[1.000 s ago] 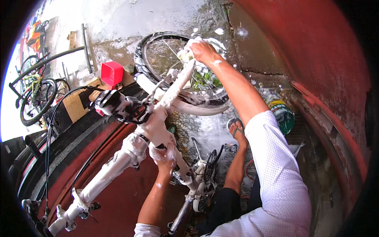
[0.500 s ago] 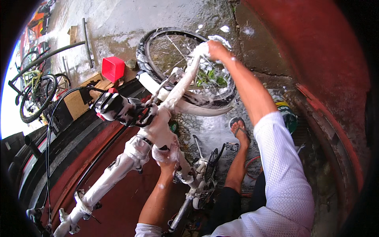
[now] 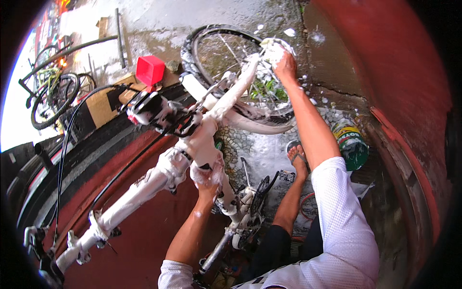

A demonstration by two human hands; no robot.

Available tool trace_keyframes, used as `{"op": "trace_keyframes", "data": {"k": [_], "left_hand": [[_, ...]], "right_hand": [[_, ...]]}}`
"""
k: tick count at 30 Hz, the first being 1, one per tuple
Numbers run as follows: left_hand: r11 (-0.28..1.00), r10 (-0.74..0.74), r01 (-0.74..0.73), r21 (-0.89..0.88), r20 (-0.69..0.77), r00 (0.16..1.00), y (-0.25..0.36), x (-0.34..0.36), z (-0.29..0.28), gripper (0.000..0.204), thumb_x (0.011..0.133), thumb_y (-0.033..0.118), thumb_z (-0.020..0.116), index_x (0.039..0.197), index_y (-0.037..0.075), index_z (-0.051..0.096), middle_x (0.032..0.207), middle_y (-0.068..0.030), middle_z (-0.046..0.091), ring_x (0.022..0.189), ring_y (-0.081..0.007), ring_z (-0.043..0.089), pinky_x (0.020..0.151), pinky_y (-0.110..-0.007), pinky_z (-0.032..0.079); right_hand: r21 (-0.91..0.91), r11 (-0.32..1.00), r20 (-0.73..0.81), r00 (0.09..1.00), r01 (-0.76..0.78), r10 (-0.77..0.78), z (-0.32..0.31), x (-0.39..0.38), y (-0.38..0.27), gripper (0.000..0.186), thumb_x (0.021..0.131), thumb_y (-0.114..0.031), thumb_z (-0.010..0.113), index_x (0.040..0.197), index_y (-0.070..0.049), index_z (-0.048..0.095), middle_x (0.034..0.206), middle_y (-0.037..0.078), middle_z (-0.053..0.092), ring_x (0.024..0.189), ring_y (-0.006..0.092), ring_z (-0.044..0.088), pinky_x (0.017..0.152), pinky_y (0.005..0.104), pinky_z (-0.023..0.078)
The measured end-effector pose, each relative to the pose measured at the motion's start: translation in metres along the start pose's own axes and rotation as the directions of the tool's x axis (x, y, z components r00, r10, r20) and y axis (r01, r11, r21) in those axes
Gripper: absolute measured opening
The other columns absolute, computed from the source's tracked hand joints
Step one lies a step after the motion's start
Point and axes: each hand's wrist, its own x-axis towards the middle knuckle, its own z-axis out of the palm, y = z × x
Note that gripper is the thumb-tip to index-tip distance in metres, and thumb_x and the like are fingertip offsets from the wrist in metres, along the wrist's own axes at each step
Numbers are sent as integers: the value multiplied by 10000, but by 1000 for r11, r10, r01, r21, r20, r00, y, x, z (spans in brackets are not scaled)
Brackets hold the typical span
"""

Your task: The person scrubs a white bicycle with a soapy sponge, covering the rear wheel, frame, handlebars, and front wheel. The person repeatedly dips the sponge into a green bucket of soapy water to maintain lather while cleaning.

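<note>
A white bicycle frame (image 3: pixel 197 139), lathered with foam, slants from the lower left toward its front wheel (image 3: pixel 190 48) at the top. My right hand (image 3: pixel 284 66) is closed on a pale, foam-covered sponge (image 3: pixel 272 53) at the lower end of the fork (image 3: pixel 243 77), over the wheel. My left hand (image 3: pixel 207 183) grips the soapy frame below the head tube, its fingers partly hidden by foam. A black, suds-flecked part (image 3: pixel 154 113) sits on the frame left of the fork. The crankset (image 3: pixel 260 197) shows lower, beside my leg.
A green bucket (image 3: pixel 351 151) stands right of my sandalled foot (image 3: pixel 298 159). A red plastic container (image 3: pixel 149 69) and cardboard (image 3: pixel 103 101) lie at the upper left, with other bicycles (image 3: pixel 53 101) beyond. A red wall (image 3: pixel 390 62) curves along the right. The wet floor (image 3: pixel 322 58) has foam patches.
My right hand with the sponge has moved rightward along the fork's end and turned slightly. My left hand stays on the frame. The whole view has shifted a little.
</note>
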Motion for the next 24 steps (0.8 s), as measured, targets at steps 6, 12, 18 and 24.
{"op": "trace_keyframes", "data": {"k": [6, 12, 18, 24], "left_hand": [[998, -34, 35, -45, 9, 999, 1, 3, 6, 287, 827, 76, 706, 1048, 15, 532, 867, -66, 632, 741, -147, 627, 644, -285, 516], [995, -97, 98, -22, 13, 995, 10, -3, 3, 227, 870, 9, 642, 1074, -57, 567, 908, -66, 625, 783, -107, 591, 697, -236, 483], [912, 329, -323, 252, 18, 944, -37, 3, -11, 374, 802, 110, 703, 1132, 1, 566, 1020, -95, 629, 928, -185, 601, 820, -334, 491], [982, -157, 160, -99, 33, 987, -13, -1, 6, 290, 831, 132, 686, 1051, -25, 579, 932, -86, 662, 796, -130, 605, 692, -295, 495]], "right_hand": [[-18, 998, 164, 984, -63, 65, -18, -1, -4, 328, 810, -90, 584, 1131, -30, 611, 953, 182, 682, 836, 309, 666, 739, 386, 536], [328, 935, -6, 990, 135, -141, -44, -112, -170, 466, 793, -147, 634, 1201, 12, 473, 1068, 207, 564, 922, 358, 593, 840, 392, 500], [475, 849, 189, 916, 231, -355, -81, -144, -280, 406, 769, -95, 576, 1162, -1, 619, 1087, 191, 635, 1069, 346, 563, 974, 413, 448], [170, 947, 428, 845, 274, -321, -109, -121, -233, 272, 815, -174, 534, 1023, -54, 661, 1004, 179, 645, 920, 340, 593, 851, 428, 489]]}}
